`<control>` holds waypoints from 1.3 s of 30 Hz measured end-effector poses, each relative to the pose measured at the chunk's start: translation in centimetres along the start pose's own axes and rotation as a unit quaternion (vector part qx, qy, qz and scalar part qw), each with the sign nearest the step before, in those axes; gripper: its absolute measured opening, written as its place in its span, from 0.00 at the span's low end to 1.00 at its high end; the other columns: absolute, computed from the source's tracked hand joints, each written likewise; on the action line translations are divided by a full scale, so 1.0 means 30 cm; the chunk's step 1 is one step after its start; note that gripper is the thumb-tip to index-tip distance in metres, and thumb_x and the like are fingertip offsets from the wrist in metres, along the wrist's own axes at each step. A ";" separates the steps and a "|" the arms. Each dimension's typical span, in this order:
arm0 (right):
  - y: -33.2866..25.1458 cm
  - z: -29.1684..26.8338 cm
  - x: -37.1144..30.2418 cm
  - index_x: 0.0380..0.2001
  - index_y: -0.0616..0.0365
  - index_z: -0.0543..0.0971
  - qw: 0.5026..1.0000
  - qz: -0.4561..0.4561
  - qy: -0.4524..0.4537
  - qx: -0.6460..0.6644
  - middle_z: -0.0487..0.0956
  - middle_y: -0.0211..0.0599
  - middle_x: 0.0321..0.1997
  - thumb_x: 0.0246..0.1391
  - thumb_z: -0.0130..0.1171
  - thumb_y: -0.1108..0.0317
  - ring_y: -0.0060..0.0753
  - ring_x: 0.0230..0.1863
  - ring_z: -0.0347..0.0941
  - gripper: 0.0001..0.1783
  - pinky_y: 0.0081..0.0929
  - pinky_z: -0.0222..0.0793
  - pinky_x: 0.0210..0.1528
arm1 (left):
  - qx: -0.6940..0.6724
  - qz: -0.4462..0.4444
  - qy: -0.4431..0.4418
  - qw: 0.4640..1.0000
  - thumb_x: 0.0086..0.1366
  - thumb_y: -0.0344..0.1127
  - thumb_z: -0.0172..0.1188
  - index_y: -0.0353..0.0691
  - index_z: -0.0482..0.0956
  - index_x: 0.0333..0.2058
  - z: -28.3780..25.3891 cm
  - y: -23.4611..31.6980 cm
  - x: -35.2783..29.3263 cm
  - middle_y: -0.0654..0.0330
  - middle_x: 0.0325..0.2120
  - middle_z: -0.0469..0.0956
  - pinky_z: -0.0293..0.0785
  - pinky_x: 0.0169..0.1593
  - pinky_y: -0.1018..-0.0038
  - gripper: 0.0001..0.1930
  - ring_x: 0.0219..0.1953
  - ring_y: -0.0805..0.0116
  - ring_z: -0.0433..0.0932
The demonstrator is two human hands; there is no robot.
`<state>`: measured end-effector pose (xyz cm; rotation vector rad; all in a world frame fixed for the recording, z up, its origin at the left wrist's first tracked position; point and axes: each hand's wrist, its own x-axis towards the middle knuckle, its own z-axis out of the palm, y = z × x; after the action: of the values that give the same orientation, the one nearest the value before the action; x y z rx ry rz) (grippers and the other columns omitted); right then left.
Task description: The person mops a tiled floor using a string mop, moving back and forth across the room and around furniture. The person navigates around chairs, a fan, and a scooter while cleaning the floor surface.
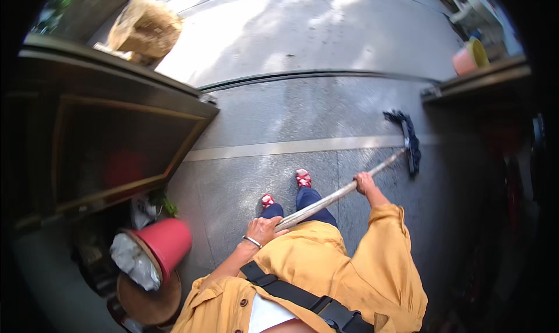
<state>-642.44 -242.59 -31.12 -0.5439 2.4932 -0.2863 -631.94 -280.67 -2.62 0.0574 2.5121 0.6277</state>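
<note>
Wide grey smooth floor (244, 114) fills the scene, under and ahead of the left hand (265, 230) and the right hand (364, 183)! Big dark-brown panelled door leaf (122, 141) looms off to the left hand's far left. Loose mustard-yellow button-up shirt (303, 248) right behind the hands, sleeves running to both.

And there's the long, pale, wooden-looking mop handle (326, 202), angled across the body! Its near end sits at the left hand; its long axis slants forward and rightward, through the right hand and on beyond. At the far tip, ahead and right of the right hand, the dark stringy cloth mop head (413, 144) lies out on the floor, its own length set roughly crosswise to the shaft.

Round red plastic bucket (174, 243), well left of the left hand, with whitish plastic in it. Now those hands: both wrapped around the handle, set apart, the right one farther forward, the left low. Red-and-white patterned shoes (303, 178) show between them, slightly ahead. Smallest, a thin silvery bracelet (251, 240) rings the left wrist.
</note>
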 end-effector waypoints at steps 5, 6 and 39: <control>-0.234 -0.028 -0.075 0.20 0.47 0.76 0.998 0.034 0.039 -0.041 0.75 0.30 0.26 0.36 0.53 0.68 0.31 0.35 0.70 0.04 0.30 0.59 0.42 | -0.043 -0.018 -0.018 0.999 0.42 0.46 0.65 0.43 0.79 0.32 -0.115 -0.126 -0.069 0.52 0.23 0.76 0.73 0.31 0.71 0.19 0.25 0.58 0.77; -0.320 0.043 -0.084 0.21 0.46 0.76 0.990 0.014 0.121 -0.070 0.75 0.29 0.25 0.36 0.54 0.67 0.31 0.35 0.70 0.04 0.31 0.59 0.43 | -0.034 -0.017 -0.044 0.998 0.41 0.45 0.65 0.41 0.79 0.32 -0.128 -0.240 -0.123 0.52 0.23 0.77 0.73 0.31 0.71 0.19 0.25 0.60 0.77; -0.359 0.346 -0.577 0.20 0.45 0.74 0.917 0.281 0.263 0.109 0.70 0.27 0.26 0.43 0.47 0.66 0.30 0.38 0.65 0.06 0.36 0.55 0.48 | 0.081 0.212 -0.107 0.968 0.43 0.37 0.66 0.47 0.74 0.44 0.049 -0.003 -0.114 0.50 0.26 0.77 0.72 0.30 0.73 0.25 0.27 0.61 0.78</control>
<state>-620.00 -245.52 -27.84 0.4058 2.9341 -0.5225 -628.27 -280.70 -2.03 0.6998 2.3448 0.5420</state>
